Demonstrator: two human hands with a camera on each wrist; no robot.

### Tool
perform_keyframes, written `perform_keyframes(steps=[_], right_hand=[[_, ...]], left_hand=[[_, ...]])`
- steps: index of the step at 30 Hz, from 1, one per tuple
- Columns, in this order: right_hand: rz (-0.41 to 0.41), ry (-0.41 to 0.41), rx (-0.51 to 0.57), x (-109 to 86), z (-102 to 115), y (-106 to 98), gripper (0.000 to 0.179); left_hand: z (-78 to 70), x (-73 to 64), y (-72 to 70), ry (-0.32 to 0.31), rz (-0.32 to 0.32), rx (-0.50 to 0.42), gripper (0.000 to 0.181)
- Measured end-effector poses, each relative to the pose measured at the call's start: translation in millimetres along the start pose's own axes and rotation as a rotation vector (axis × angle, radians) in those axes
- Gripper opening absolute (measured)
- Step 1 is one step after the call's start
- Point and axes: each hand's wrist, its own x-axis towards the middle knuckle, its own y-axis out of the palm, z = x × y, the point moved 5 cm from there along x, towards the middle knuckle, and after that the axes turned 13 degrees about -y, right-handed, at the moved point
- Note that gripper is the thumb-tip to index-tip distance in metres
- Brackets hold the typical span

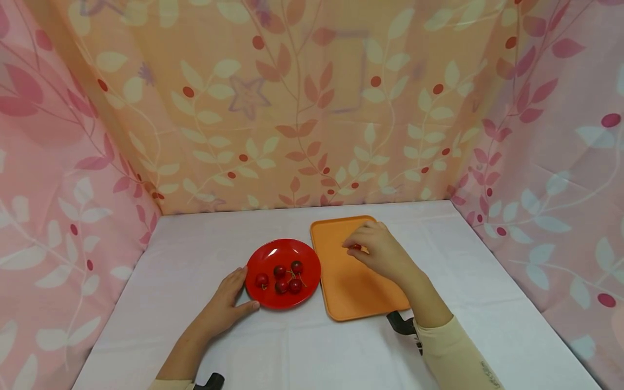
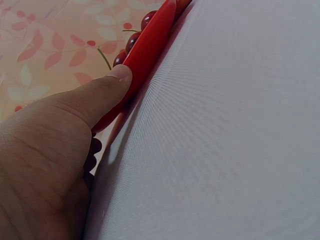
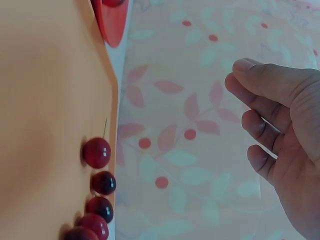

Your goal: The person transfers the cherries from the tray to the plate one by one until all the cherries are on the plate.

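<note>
My left hand holds the left rim of a red plate, fingers along the far side and thumb at the near side. In the left wrist view the thumb lies against the plate's edge; the other fingers are hidden there. Several dark red cherries, some with green stems, lie on the plate. Above an orange tray hovers my right hand. Its thumb and index tips meet, with nothing seen between them in the right wrist view. Several cherries sit in a row on the tray, mostly hidden by this hand in the head view.
A white cloth covers the table. Patterned curtains enclose the back and both sides. Plate and tray stand side by side, with the tray on the right. Black straps are at both wrists.
</note>
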Motion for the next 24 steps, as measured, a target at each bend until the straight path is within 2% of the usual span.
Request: perform_keyframes(steps=[7, 19, 24], right_hand=[[-0.014, 0.001, -0.007, -9.8, -10.0, -4.9, 0.018], [-0.023, 0.088, -0.050, -32.0, -28.4, -11.7, 0.018], [-0.058, 0.078, -0.055, -40.2, -40.3, -17.7, 0.020]], left_hand=[[0.8, 0.3, 0.3, -0.007, 0.003, -0.005, 0.103], [1.0, -0.1, 0.4, -0.021, 0.006, 0.001, 0.102], [1.0, 0.9, 0.9, -0.020, 0.008, 0.002, 0.102]])
